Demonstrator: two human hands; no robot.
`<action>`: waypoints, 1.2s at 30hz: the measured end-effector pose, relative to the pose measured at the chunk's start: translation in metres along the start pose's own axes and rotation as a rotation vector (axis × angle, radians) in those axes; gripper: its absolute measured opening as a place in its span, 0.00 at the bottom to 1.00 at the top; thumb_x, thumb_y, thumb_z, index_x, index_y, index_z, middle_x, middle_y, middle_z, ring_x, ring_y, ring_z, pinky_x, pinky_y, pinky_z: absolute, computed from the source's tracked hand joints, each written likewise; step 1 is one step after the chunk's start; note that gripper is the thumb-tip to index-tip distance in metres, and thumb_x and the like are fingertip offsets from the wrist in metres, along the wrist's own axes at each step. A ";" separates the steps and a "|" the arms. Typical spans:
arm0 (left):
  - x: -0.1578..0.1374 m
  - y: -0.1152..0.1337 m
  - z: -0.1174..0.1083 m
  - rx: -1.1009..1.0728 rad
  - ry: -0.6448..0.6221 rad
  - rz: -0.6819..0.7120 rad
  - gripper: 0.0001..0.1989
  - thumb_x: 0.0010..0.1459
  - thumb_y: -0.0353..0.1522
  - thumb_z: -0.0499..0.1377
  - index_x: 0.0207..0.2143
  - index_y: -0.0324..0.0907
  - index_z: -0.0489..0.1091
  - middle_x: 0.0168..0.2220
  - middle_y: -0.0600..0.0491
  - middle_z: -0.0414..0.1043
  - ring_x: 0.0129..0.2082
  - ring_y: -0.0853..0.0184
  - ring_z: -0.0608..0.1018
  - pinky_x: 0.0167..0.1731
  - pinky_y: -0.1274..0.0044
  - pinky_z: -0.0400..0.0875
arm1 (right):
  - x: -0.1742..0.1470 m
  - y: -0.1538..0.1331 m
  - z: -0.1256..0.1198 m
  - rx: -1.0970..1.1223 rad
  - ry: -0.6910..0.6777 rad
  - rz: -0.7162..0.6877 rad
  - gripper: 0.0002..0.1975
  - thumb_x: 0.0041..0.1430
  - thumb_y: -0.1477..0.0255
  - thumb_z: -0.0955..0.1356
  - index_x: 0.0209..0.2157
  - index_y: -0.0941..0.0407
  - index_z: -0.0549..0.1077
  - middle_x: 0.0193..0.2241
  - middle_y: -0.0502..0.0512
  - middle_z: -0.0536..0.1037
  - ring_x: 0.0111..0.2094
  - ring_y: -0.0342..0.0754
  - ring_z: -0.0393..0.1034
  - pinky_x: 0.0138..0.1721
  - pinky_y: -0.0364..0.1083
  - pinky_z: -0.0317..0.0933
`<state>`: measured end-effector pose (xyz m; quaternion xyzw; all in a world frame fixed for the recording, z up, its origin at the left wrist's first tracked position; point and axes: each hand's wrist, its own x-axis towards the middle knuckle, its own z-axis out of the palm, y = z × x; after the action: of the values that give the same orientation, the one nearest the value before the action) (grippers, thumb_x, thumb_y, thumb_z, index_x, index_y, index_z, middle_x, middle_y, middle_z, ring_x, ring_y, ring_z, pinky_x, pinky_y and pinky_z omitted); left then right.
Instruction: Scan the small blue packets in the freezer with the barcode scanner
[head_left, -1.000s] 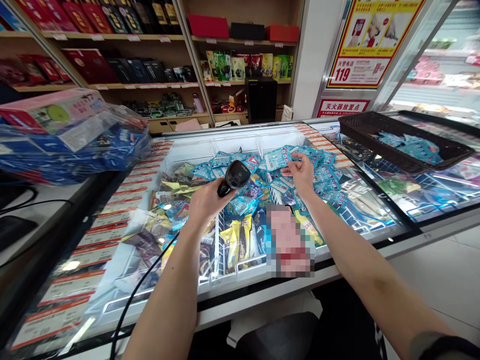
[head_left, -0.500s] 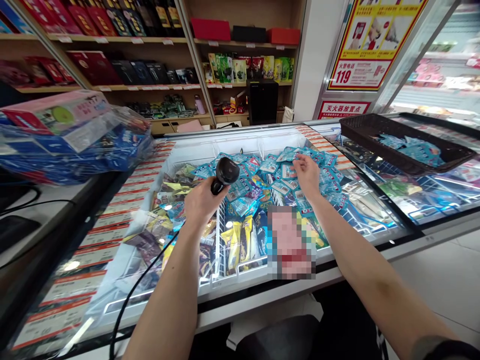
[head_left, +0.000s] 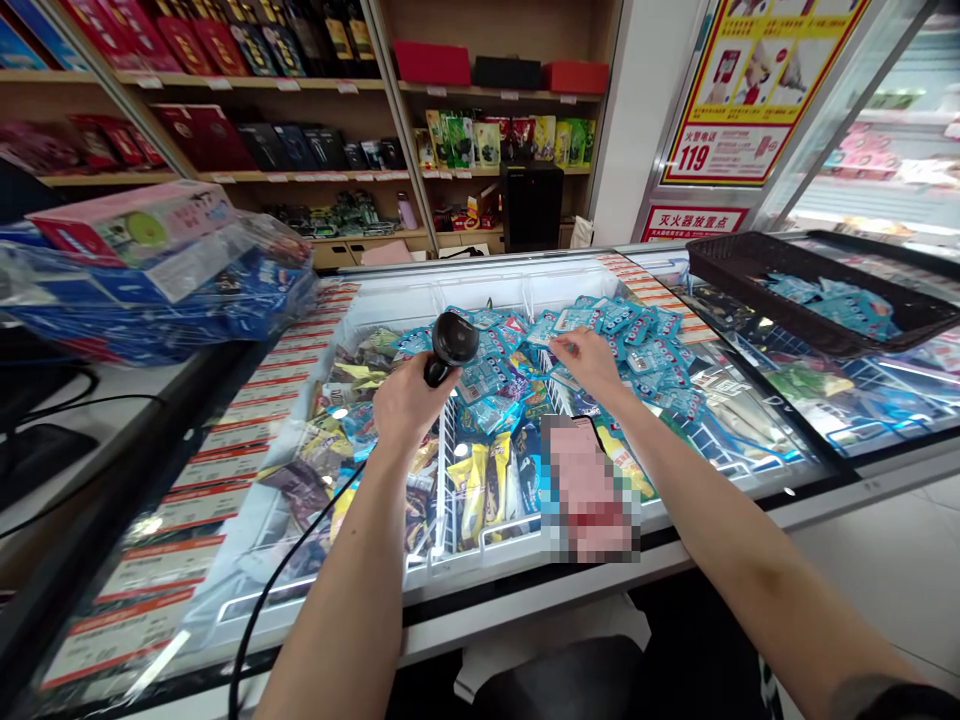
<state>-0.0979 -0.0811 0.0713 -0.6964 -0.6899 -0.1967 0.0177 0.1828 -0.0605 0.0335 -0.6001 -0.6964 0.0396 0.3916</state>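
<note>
My left hand [head_left: 409, 405] is wrapped round the handle of a black corded barcode scanner [head_left: 456, 340], held above an ice cream chest freezer [head_left: 517, 588]. Its head points over blue packets [head_left: 484, 378] heaped in the middle. My right hand [head_left: 589, 362] has its fingertips pinched at the edge of a blue packet [head_left: 541, 329], beside a spread of similar packets [head_left: 652, 358] on the glass. Below the right wrist lies a phone [head_left: 589, 490] with a pixelated pink screen. Yellow-wrapped ice creams [head_left: 484, 485] lie in the wire basket beneath.
A dark brown basket [head_left: 832, 335] with blue packets stands on the freezer at right. Bagged blue boxes [head_left: 165, 300] and a pink box [head_left: 135, 222] sit at left. The scanner's black cord [head_left: 289, 555] runs down past my left forearm. Stocked shelves [head_left: 300, 170] line the back.
My right hand has moved left across the packets, to one nearer the scanner. My left hand keeps the scanner in nearly the same place. The view has shifted slightly.
</note>
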 end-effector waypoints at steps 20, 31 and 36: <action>0.000 -0.005 -0.002 -0.082 -0.039 0.059 0.27 0.56 0.54 0.50 0.46 0.46 0.72 0.38 0.46 0.78 0.37 0.53 0.79 0.28 0.73 0.63 | 0.015 -0.045 0.044 0.170 -0.303 0.128 0.18 0.45 0.62 0.75 0.33 0.55 0.68 0.32 0.55 0.73 0.39 0.56 0.72 0.39 0.53 0.66; -0.004 0.006 -0.001 -0.146 -0.083 0.183 0.26 0.55 0.53 0.52 0.43 0.45 0.74 0.33 0.49 0.78 0.34 0.58 0.78 0.25 0.76 0.58 | -0.003 0.005 0.007 0.679 -0.041 0.368 0.17 0.49 0.65 0.71 0.35 0.51 0.59 0.19 0.44 0.70 0.24 0.53 0.75 0.23 0.50 0.69; -0.005 0.009 -0.002 -0.193 -0.184 0.304 0.24 0.54 0.52 0.53 0.40 0.43 0.73 0.30 0.50 0.77 0.30 0.61 0.76 0.25 0.77 0.57 | -0.001 0.008 0.009 0.718 -0.012 0.351 0.18 0.52 0.63 0.69 0.40 0.51 0.59 0.22 0.45 0.70 0.23 0.52 0.76 0.19 0.47 0.66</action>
<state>-0.0896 -0.0869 0.0738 -0.8062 -0.5533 -0.1927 -0.0829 0.1839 -0.0553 0.0227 -0.5346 -0.5275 0.3501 0.5597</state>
